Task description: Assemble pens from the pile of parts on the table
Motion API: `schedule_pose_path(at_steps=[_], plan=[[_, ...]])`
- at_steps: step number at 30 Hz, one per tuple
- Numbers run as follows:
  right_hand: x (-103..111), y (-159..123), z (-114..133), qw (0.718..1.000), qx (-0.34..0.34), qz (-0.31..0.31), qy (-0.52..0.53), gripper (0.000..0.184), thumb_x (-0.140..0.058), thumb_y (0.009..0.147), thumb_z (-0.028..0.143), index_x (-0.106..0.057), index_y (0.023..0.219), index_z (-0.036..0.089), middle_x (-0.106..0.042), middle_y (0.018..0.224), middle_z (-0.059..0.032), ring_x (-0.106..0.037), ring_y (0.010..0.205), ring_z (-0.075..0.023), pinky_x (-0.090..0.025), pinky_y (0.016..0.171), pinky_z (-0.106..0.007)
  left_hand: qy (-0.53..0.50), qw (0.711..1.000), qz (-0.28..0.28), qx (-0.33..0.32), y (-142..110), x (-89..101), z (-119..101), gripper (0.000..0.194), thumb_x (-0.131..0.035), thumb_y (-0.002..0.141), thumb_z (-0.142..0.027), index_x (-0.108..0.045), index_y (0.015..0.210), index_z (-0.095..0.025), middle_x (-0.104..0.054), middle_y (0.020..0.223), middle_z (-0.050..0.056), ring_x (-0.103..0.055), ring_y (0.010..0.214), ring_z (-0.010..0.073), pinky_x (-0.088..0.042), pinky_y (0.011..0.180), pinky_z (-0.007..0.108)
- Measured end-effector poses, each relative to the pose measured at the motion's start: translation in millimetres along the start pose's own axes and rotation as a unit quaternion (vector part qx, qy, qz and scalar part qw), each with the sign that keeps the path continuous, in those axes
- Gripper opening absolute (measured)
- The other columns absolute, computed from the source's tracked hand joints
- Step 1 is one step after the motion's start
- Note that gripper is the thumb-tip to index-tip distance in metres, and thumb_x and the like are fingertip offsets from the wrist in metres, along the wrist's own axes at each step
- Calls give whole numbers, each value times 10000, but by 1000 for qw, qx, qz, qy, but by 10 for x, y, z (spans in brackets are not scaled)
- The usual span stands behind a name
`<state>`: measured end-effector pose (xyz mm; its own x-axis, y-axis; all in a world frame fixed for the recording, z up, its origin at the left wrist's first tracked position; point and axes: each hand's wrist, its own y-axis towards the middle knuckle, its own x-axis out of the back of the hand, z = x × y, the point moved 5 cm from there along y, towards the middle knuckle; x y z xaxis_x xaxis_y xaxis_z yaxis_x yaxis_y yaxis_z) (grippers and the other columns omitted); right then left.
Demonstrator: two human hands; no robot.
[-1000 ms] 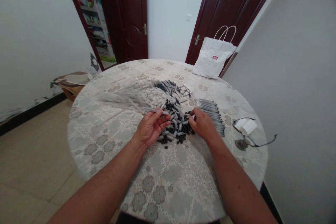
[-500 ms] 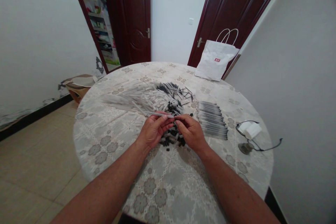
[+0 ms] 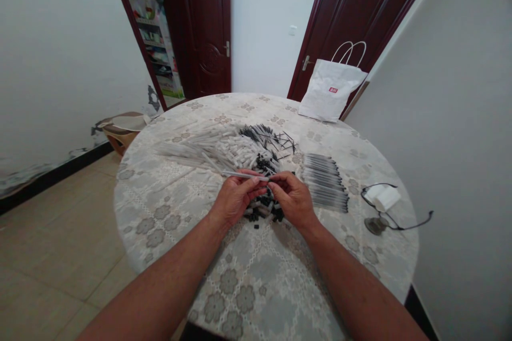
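Note:
My left hand (image 3: 236, 197) pinches a slim whitish pen barrel (image 3: 247, 175), which lies nearly level across its fingers and points left. At the barrel's right end, my right hand (image 3: 294, 197) has thumb and forefinger closed on a small black pen part, mostly hidden by the fingertips. Under both hands lies a heap of black plugs and short clear sleeves (image 3: 262, 208). Left of it, long translucent barrels (image 3: 184, 150) are spread in a pile, with short white pieces (image 3: 240, 150) beside them. Thin dark-tipped rods (image 3: 262, 134) lie behind.
Assembled-looking pens (image 3: 326, 184) lie in a row to the right. Farther right are eyeglasses (image 3: 394, 228), a white folded packet (image 3: 386, 198) and a small dark round object (image 3: 375, 225). A white paper bag (image 3: 330, 90) stands at the back of the round table (image 3: 224, 287).
Both hands hold nearly the same pose at the barrel's right end. The whole view has shifted slightly, and the piles look unchanged.

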<state>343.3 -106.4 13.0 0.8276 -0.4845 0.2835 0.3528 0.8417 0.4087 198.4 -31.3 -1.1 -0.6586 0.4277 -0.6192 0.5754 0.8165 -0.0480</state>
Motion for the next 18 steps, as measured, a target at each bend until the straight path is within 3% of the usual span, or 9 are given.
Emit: schedule_pose_path(at_steps=[9,14,18], plan=[[38,0,9,1000,5,-4,-12,176,-690,905,376,-725,989,226,-728,903,-30,-668,798,-181,-522,719,-280,34,999,-4,8,6,39,28,284,-868,750,-283,-705,947,-160,-771,898,67,-743,840,199,-630,752,344],[54,7,-52,999,-39,18,-8,273,-688,906,486,-730,951,220,-686,716,7,-601,612,-158,-473,586,-266,42,999,0,6,0,25,8,297,-881,729,-280,-714,937,-150,-760,871,65,-728,807,181,-630,750,336],[52,2,-50,997,-46,44,-46,362,-583,973,526,-682,809,219,-607,593,30,-534,534,-141,-416,540,-259,44,999,-8,20,-15,-3,4,326,-901,696,-283,-708,921,-148,-758,854,66,-726,788,179,-626,734,323]])
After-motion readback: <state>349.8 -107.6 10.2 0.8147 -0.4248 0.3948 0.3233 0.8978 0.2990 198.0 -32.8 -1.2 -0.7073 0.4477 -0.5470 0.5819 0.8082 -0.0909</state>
